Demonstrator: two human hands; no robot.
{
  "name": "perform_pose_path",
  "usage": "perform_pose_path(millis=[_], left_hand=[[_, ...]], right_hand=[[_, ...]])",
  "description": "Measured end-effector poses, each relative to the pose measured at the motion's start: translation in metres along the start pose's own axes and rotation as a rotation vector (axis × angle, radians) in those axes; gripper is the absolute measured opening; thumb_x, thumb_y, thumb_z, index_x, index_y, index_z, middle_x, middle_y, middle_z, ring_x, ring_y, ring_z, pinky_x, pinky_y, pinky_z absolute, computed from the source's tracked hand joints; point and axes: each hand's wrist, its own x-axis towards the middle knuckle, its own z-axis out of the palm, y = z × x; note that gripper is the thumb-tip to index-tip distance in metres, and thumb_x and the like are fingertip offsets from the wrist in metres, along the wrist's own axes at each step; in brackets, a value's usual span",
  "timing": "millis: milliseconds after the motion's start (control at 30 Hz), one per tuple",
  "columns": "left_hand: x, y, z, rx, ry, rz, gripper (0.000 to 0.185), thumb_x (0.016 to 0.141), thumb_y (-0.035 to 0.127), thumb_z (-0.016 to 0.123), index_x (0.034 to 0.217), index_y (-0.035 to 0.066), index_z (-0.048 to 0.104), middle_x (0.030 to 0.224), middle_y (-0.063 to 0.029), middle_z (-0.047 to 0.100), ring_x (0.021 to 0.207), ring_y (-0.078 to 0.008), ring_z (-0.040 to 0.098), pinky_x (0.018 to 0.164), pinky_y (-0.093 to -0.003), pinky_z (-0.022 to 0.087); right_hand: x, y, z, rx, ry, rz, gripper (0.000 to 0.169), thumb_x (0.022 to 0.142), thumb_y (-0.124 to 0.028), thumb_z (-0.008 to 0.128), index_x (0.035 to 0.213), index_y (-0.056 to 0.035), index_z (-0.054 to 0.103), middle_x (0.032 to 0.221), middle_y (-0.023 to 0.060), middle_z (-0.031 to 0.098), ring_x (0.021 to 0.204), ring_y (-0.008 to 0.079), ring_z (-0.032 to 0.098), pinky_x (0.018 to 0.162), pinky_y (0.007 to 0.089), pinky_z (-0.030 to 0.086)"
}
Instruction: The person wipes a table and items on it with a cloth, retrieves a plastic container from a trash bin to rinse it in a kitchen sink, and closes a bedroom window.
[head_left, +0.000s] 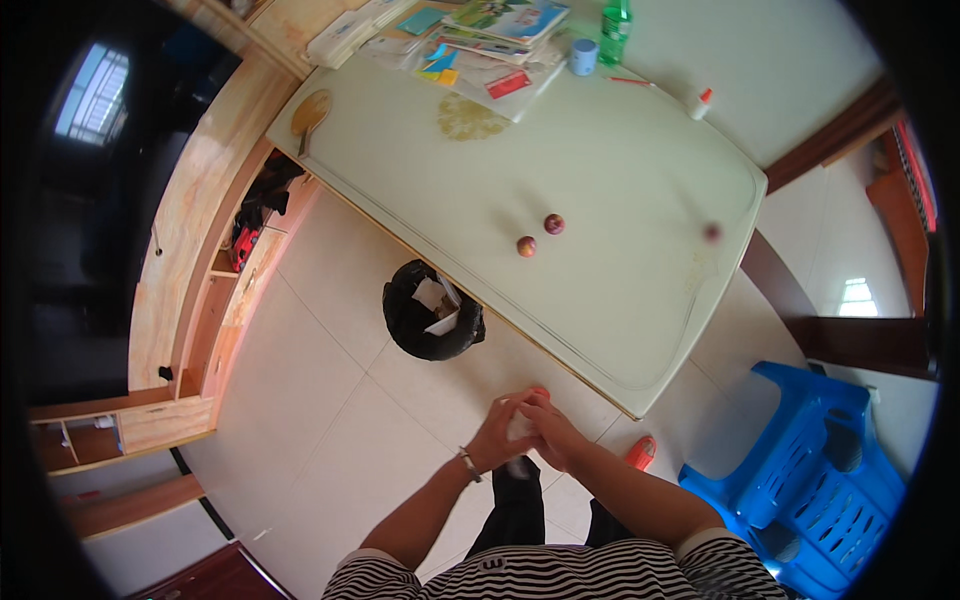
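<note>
My left hand (496, 436), with a bracelet on its wrist, meets my right hand (555, 435) in front of my body. Between them both hands hold a crumpled whitish thing (522, 426), perhaps tissue or thin plastic; my fingers cover much of it. A blurred pale end hangs below. Beyond my hands, on the pale green tabletop (600, 300), lie two small reddish-purple round fruits, one fruit (526, 246) nearer me and the other fruit (554, 223) just behind it, apart. Farther right, a blurred dark red round thing (711, 232) is near the table's right edge.
A black-lined trash bin (431, 349) with litter inside stands against the table's near edge. Blue plastic chairs (810, 465) are at right. Books (510, 19), a green bottle (616, 34), a blue-white container (583, 57), a glue bottle (700, 105) and a hand fan (310, 112) occupy the table's far side.
</note>
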Motion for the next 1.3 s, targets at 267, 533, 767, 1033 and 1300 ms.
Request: perform_pose_path(millis=[267, 533, 767, 1033, 1300], left_hand=[[-0.007, -0.116, -0.096, -0.188, 0.416, -0.201, 0.049, 0.079, 0.007, 0.069, 0.125, 0.009, 0.052, 0.114, -0.0097, 0.050, 0.098, -0.0212, 0.057, 0.074, -0.0311, 0.053], [0.063, -0.185, -0.160, 0.232, 0.868, -0.389, 0.055, 0.072, 0.014, 0.073, 0.124, 0.012, 0.054, 0.120, -0.0168, 0.047, 0.114, -0.0336, 0.044, 0.096, -0.0407, 0.041], [0.102, -0.261, -0.155, 0.590, 0.455, -0.659, 0.089, 0.070, 0.034, 0.080, 0.145, 0.027, 0.032, 0.156, -0.0169, -0.002, 0.139, -0.0465, 0.013, 0.108, -0.0508, 0.031], [0.097, -0.276, -0.139, 0.714, 0.219, -0.671, 0.050, 0.075, 0.022, 0.074, 0.121, 0.021, 0.056, 0.134, -0.0093, 0.042, 0.121, -0.0318, 0.045, 0.085, -0.0463, 0.049], [0.083, -0.345, -0.129, 0.463, 0.436, -0.635, 0.026, 0.080, 0.012, 0.065, 0.106, 0.012, 0.066, 0.112, -0.0153, 0.059, 0.099, -0.0331, 0.060, 0.083, -0.0404, 0.051]], right_hand=[[0.057, -0.021, 0.074, -0.170, 0.020, 0.004, 0.055, 0.100, -0.038, 0.044, 0.142, -0.0044, 0.032, 0.142, 0.0056, 0.038, 0.128, 0.0169, 0.038, 0.105, 0.0346, 0.033], [0.077, -0.068, 0.030, -1.800, 0.279, -0.544, 0.056, 0.086, -0.029, 0.063, 0.134, -0.0058, 0.046, 0.142, 0.0124, 0.040, 0.130, 0.0282, 0.039, 0.104, 0.0414, 0.037], [0.155, -0.141, -0.009, -2.309, -0.063, -0.737, 0.071, 0.079, -0.037, 0.067, 0.140, -0.0122, 0.040, 0.150, 0.0059, 0.029, 0.141, 0.0237, 0.024, 0.116, 0.0425, 0.022], [0.162, -0.138, -0.028, -2.255, -0.060, -0.894, 0.075, 0.069, -0.036, 0.072, 0.137, -0.0193, 0.045, 0.146, 0.0031, 0.037, 0.136, 0.0253, 0.034, 0.112, 0.0455, 0.030], [0.166, -0.138, -0.021, -2.277, -0.060, -0.916, 0.073, 0.069, -0.037, 0.071, 0.135, -0.0178, 0.047, 0.144, 0.0051, 0.040, 0.134, 0.0277, 0.038, 0.109, 0.0474, 0.032]])
